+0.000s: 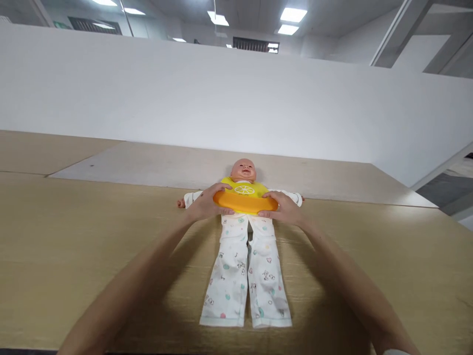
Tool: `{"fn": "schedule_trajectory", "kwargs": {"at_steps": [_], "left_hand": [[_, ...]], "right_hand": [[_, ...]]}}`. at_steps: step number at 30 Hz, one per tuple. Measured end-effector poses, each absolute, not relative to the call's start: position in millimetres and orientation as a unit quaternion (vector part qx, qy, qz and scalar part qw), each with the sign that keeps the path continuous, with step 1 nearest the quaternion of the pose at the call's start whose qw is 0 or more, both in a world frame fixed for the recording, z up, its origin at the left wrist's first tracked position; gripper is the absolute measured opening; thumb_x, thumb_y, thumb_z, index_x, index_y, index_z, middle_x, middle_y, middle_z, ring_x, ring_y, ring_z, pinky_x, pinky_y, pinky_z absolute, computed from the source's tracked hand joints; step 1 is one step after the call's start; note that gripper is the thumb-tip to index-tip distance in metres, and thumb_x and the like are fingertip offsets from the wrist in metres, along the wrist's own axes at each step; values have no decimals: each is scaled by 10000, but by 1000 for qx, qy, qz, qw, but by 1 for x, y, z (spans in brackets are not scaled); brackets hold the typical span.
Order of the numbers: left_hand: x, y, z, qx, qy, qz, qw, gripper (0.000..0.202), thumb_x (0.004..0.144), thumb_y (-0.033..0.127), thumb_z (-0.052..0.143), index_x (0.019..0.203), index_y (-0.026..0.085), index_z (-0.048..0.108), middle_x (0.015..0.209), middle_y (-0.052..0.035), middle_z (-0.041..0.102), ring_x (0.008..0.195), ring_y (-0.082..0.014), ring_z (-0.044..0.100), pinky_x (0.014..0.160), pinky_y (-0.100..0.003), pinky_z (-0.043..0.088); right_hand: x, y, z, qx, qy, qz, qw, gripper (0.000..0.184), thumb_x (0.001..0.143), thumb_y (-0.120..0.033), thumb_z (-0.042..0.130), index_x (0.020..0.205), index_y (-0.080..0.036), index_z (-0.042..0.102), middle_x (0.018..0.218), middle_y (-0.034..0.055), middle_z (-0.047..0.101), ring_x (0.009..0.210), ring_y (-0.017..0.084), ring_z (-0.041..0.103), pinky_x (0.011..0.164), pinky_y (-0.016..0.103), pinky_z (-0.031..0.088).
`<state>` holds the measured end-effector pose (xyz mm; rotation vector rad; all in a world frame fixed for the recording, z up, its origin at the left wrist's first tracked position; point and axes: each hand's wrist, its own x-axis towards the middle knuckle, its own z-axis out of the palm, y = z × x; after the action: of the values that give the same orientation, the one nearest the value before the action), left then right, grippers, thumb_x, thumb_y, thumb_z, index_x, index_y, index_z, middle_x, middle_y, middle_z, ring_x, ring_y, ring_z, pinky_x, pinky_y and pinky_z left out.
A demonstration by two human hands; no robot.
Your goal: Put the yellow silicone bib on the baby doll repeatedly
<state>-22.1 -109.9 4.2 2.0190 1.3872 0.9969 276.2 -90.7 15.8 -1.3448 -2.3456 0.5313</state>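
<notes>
A baby doll (244, 170) lies on its back on the table, head away from me, arms stretched out sideways. It wears white printed pajamas (231, 276) with long trouser legs pointing toward me. Over its chest lies a yellow bib (258, 188) with a white citrus-slice print and an orange catch pocket (246, 203) along the lower edge. My left hand (210, 203) grips the left end of this pocket, thumb below and fingers above. At the pocket's right end, my right hand (284, 209) is closed on it in the same way.
The wooden tabletop (92, 246) extends to both sides. Behind the doll runs a paler grey board (158, 162), up against a white partition wall (221, 103). Glass panels and ceiling lights show above the wall.
</notes>
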Motion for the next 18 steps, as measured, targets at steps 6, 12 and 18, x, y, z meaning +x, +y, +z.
{"fn": "schedule_trajectory", "kwargs": {"at_steps": [6, 12, 18], "left_hand": [[-16, -111, 1, 720, 491, 394, 291, 714, 529, 470, 877, 1147, 243, 603, 1129, -57, 619, 1059, -258, 576, 889, -344, 474], [-8, -108, -6, 681, 481, 458, 308, 589, 573, 429, 848, 1059, 218, 589, 724, 50, 469, 677, -133, 478, 611, -242, 402], [2, -106, 1, 638, 496, 494, 321, 546, 549, 457, 856, 965, 210, 602, 676, 54, 452, 616, -119, 444, 554, -240, 356]], "right_hand": [[273, -87, 21, -473, -844, 174, 182, 708, 683, -720, 696, 1160, -203, 617, 1106, 56, 661, 974, 205, 617, 772, 264, 432], [271, -77, 10, -483, -832, 143, 233, 589, 693, -700, 687, 924, -162, 619, 798, 13, 632, 700, 112, 517, 642, 205, 318], [270, -75, 10, -469, -831, 163, 250, 498, 827, -646, 548, 801, -150, 562, 648, -10, 548, 572, 67, 398, 595, 199, 261]]}}
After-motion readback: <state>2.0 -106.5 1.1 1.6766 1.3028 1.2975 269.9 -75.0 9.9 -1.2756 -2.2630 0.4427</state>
